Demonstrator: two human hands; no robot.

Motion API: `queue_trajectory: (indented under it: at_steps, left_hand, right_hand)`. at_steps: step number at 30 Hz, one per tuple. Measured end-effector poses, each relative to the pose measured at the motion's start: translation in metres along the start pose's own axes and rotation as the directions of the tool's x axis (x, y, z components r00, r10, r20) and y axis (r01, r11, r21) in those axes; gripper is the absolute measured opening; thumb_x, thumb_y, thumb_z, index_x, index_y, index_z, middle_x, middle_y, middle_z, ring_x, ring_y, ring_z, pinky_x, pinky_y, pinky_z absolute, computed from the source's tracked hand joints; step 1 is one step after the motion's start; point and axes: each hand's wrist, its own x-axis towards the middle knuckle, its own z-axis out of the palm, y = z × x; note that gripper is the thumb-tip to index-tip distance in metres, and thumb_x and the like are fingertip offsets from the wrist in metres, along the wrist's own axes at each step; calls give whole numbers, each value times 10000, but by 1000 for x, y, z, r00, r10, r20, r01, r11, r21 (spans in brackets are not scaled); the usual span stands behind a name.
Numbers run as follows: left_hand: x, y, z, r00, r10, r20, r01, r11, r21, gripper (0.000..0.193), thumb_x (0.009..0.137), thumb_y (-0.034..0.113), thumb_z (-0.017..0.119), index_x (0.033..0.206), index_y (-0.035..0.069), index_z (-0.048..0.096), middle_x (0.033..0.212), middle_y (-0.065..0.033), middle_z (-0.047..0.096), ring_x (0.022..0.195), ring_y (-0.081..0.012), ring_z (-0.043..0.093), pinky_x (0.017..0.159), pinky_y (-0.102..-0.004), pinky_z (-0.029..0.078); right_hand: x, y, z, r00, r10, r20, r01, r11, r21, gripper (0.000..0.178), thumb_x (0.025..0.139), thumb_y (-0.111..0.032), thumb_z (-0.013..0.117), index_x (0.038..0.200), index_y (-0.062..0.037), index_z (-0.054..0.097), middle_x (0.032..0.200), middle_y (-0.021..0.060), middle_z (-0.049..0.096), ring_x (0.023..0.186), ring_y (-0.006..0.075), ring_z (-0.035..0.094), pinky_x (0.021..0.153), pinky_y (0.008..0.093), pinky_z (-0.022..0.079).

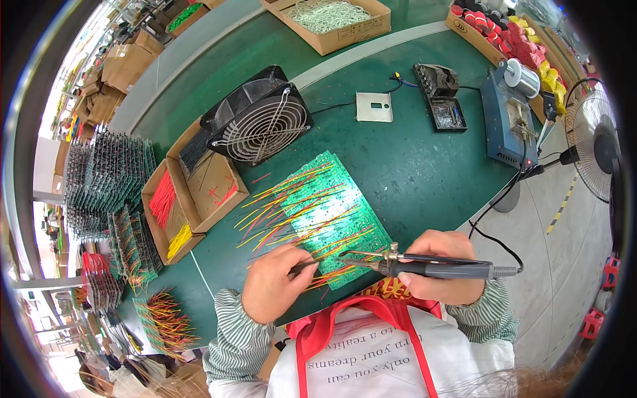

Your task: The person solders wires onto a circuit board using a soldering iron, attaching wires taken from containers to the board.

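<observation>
A green circuit board panel (332, 219) lies on the bench in front of me, with rows of red, yellow and black wires (292, 205) sticking out past its left side. My right hand (443, 265) is wrapped round a soldering iron (451, 270), which has a metal solder feed guide (378, 255) fixed along it. The iron's tip points left, over the near part of the panel. Just left of that tip, my left hand (277, 278) pinches a slim dark piece (304, 266), whose kind I cannot make out, beside the wires.
Beyond the panel stand a black fan (262, 123) and cardboard trays (199, 229) of cut wires. Stacked boards (109, 179) and a wired panel (162, 322) are at left. A blue soldering station (507, 123) with a solder spool (522, 78) sits at far right, its cable (507, 242) trailing to the iron.
</observation>
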Motion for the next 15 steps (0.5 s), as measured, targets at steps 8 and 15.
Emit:
queue_trajectory:
  at_steps: [8,15]
  left_hand:
    - [1,-9,0,998,-19,54,22,998,-62,136,797,78,696,851,-28,630,735,-95,590,600,-179,556,559,-281,443]
    - [4,-10,1,998,-14,56,17,997,-69,136,798,77,696,855,-27,631,726,-99,586,604,-185,562,557,-287,445]
  right_hand:
    - [5,12,9,999,23,34,-24,1000,5,160,723,-51,710,804,-4,581,615,38,614,531,69,556,490,236,429]
    - [11,12,12,998,28,50,-28,1000,-2,161,723,-55,713,805,-6,583,613,43,616,531,69,557,491,238,432]
